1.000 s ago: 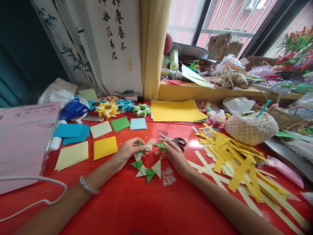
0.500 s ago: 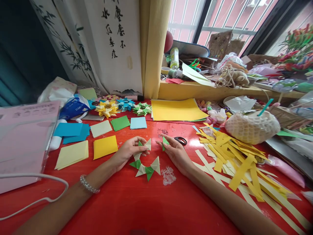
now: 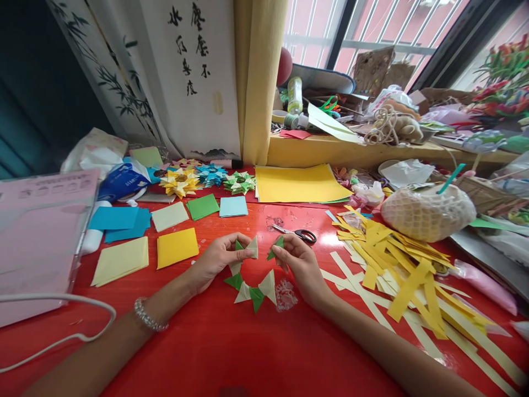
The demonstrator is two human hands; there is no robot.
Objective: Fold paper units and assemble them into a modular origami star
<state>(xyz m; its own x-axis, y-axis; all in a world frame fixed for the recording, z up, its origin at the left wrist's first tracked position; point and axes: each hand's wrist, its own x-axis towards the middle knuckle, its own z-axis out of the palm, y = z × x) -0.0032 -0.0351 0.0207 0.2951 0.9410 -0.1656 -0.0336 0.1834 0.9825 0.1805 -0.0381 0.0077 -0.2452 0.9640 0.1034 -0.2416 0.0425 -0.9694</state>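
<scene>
My left hand [image 3: 217,258] pinches one end of a curved chain of folded paper pieces [image 3: 257,296], green and cream by turns. The chain hangs in an open curve just over the red table, its other end near a whitish patch. A small green folded paper piece [image 3: 275,248] sits between the thumb and fingers of my right hand [image 3: 300,264]. A short gap separates that piece from the chain's held end. Black-handled scissors [image 3: 305,236] lie right behind my right hand.
Stacks of square paper, such as yellow [image 3: 177,248] and blue [image 3: 113,218], lie left. Finished paper stars [image 3: 181,182] and yellow sheets [image 3: 295,184] stand at the back. Yellow paper strips [image 3: 409,275] heap up on the right beside a netted bundle [image 3: 427,212]. A white cable [image 3: 82,300] crosses the left.
My right hand has closed its fingers more around the green piece and turned it. The chain has shifted slightly right and nearer to me. The scissors' blades now show.
</scene>
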